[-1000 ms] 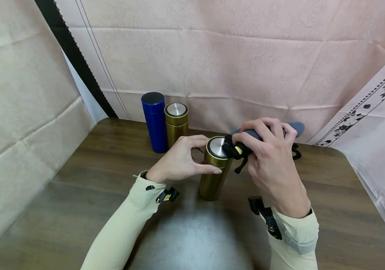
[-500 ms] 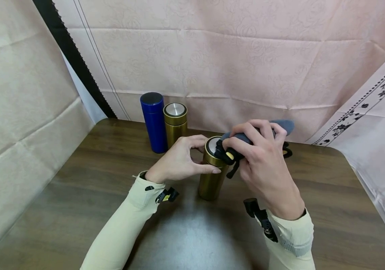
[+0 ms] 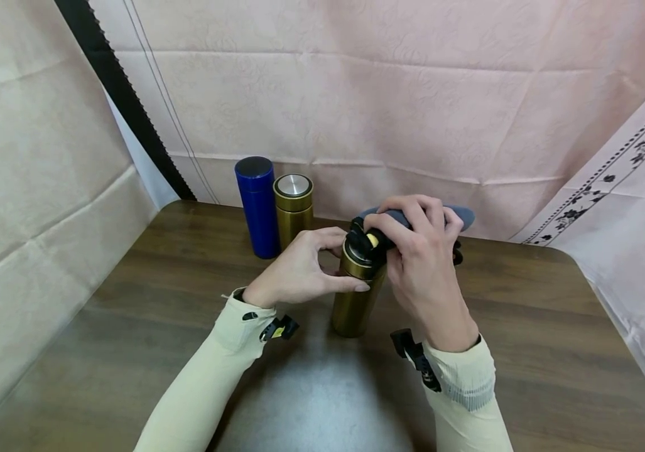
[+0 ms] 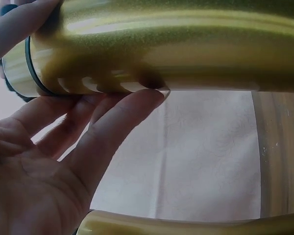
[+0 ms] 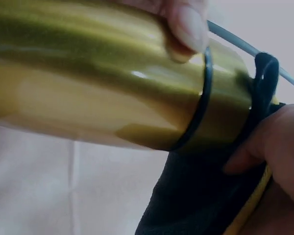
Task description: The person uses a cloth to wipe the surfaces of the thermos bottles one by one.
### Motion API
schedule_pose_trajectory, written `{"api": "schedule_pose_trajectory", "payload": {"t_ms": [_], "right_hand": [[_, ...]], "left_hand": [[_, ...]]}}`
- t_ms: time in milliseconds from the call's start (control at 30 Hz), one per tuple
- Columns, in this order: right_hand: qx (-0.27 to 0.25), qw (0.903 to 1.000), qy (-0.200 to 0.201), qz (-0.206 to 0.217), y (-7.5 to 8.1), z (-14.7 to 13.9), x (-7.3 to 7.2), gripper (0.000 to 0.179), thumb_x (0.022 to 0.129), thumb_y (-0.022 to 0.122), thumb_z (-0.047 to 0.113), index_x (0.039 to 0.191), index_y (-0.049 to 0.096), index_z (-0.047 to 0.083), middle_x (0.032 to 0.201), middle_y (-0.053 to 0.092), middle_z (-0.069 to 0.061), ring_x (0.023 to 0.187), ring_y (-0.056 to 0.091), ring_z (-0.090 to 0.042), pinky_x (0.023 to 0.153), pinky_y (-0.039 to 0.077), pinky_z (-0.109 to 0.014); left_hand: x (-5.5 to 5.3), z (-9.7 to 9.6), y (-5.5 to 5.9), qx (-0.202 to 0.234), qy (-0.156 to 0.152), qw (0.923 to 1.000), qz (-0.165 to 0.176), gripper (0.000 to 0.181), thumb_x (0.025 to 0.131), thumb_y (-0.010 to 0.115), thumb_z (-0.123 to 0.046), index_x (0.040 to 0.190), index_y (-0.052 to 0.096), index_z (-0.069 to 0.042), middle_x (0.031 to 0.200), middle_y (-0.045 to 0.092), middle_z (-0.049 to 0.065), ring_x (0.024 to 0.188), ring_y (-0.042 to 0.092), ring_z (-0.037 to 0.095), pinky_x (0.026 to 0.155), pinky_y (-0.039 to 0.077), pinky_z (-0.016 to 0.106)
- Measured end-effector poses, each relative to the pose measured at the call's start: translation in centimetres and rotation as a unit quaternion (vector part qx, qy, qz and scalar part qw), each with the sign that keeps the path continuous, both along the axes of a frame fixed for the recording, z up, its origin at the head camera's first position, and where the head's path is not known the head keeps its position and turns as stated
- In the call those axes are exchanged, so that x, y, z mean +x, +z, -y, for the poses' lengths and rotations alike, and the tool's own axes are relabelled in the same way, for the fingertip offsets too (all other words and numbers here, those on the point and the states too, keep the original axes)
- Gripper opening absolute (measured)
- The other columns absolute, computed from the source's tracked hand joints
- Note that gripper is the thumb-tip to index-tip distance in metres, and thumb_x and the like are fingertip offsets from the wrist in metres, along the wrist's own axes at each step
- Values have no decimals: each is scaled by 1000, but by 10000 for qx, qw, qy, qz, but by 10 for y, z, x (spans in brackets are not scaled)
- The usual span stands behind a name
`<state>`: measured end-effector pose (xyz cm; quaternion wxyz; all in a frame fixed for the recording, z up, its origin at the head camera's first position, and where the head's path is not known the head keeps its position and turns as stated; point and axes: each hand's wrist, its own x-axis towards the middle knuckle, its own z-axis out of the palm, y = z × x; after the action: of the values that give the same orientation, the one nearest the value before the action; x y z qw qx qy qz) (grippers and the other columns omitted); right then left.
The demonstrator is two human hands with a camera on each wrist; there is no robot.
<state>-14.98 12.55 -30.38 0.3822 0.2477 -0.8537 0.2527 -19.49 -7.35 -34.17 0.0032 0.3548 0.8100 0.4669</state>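
A gold thermos (image 3: 350, 314) stands on the table between the two hands. My left hand (image 3: 302, 267) grips its upper body, with the thumb across the near side and the fingers behind. My right hand (image 3: 426, 270) holds a bunched blue-grey cloth (image 3: 460, 217) with black cord loops and a yellow bit. It presses this over the thermos lid, hiding most of the steel top. In the right wrist view, dark fabric (image 5: 196, 191) with a yellow edge hangs beside the lid, and right fingers (image 5: 289, 147) pinch it there. The left wrist view shows left fingertips along the gold body (image 4: 186, 49).
Behind the left hand stand a blue bottle (image 3: 259, 216) with a dark top and a second gold thermos (image 3: 294, 216), side by side. A pale patterned cloth (image 3: 412, 113) hangs behind the wooden table (image 3: 130, 351). A small camera is strapped to each wrist.
My right hand has moved left with the blue-grey cloth, from the lid's right side to over its top. The steel disc is now mostly covered. My left hand has kept its place.
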Motion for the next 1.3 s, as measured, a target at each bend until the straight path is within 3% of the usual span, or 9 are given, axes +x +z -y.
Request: {"api": "schedule_pose_trajectory", "payload": {"t_ms": [433,833,1000,1300], "right_hand": [[157,9991,-324,217,6,-19,5,51,73,49,-21,98,75,15,113,66,-10,117,48,-38,102,23,-67],[719,9970,277,13,18,-31,20,51,73,40,-18,91,72,17,106,64,-6,111,47,-34,96,25,-65],[806,9957,453,-19,18,-30,21,52,72,41,-20,91,73,17,107,63,-7,112,47,-34,98,24,-67],[817,9931,690,-471,12,-12,17,50,74,47,-21,91,74,17,106,65,-10,113,48,-37,97,26,-69]], "left_hand": [[-1,-1,0,18,-126,9999,-23,44,78,90,-38,117,69,-33,108,69,-17,96,61,6,80,61,35],[-1,-2,2,94,-181,9994,283,44,79,90,-34,117,69,-32,110,69,-14,98,61,10,77,63,33],[-1,-4,1,240,-271,9984,439,43,80,90,-30,117,69,-31,111,69,-13,101,62,9,77,63,32],[1,-2,1,443,-341,9967,590,42,78,91,-25,114,70,-29,106,69,-9,95,64,13,75,64,31]]}}
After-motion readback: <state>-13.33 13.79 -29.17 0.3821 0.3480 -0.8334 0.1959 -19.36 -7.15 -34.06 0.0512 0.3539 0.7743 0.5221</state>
